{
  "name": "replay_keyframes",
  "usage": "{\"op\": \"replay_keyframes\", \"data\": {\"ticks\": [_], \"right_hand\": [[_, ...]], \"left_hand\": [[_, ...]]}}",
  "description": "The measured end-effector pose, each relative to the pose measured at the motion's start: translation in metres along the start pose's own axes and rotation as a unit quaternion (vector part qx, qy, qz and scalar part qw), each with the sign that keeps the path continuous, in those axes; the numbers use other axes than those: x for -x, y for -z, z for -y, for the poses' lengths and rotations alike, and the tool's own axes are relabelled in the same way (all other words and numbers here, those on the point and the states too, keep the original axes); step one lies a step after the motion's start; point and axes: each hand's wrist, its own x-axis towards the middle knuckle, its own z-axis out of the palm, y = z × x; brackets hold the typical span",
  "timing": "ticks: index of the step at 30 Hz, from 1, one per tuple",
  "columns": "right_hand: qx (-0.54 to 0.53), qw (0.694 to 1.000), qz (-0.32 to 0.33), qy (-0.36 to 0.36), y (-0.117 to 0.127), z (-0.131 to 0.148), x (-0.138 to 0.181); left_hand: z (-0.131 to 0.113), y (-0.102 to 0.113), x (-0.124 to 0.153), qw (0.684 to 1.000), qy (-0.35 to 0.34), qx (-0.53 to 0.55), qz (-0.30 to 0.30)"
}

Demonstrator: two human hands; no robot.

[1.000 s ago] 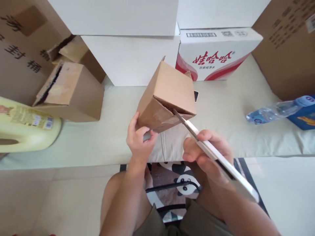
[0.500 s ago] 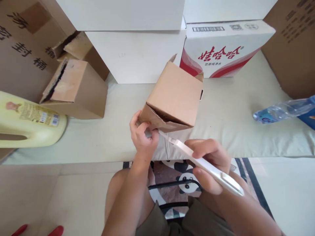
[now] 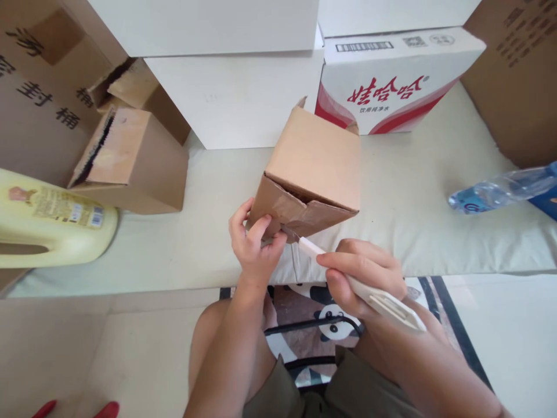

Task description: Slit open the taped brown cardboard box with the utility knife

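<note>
1. Cardboard box [image 3: 315, 168], small and brown, sits tipped on the near edge of a pale cushioned surface [image 3: 413, 203], its flap end turned down toward the person so that the taped seam faces the blade.
2. Left hand [image 3: 255, 247] grips the lower near corner of the box, fingers curled shut on the cardboard with the thumb on the flap, which steadies the box against the push of the knife.
3. Right hand [image 3: 363, 278] is closed around a white utility knife [image 3: 361, 284], index finger laid along the handle to guide it; the blade tip meets the flap seam just beside the left thumb.
4. Knife handle runs down and to the right, away from the box, so the blade comes in low and nearly flat to the seam.
5. Around it: a larger brown box [image 3: 130, 162] with an open side to the left, a yellow jug [image 3: 52, 220] lying beside it, a red-and-white carton [image 3: 391, 81] behind, and a water bottle [image 3: 500, 188] lying on the right.
6. Knees and a panda-patterned mat [image 3: 322, 307] show below the hands.
</note>
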Motion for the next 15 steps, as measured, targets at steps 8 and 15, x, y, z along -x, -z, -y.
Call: {"op": "replay_keyframes", "data": {"ticks": [8, 15], "right_hand": [[0.042, 0.999, -0.006, 0.0, 0.0033, -0.0004, 0.0016], [0.053, 0.996, 0.059, 0.043, 0.0059, 0.0045, -0.0006]], "left_hand": [[-0.0004, 0.0001, -0.001, 1.0, 0.019, -0.002, -0.008], [-0.0022, -0.004, 0.0042, 0.997, 0.049, 0.059, -0.001]]}}
